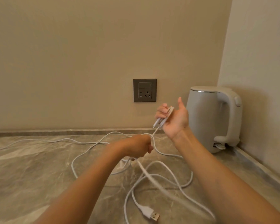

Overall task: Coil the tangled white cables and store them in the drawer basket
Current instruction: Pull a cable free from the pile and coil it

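Beige wall [87, 46], grey socket plate [145, 90], veined stone countertop [31, 167], pale kettle [205, 118] in the right corner

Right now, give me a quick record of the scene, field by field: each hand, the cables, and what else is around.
left hand: grips a strand of the white cables above the counter
right hand: raised, fingers curled round a few wound loops
cables: mostly loose and tangled on the counter
USB plug: lying nearest the camera
kettle: right corner, by the wall
wall socket: nothing plugged in
drawer basket: not in view
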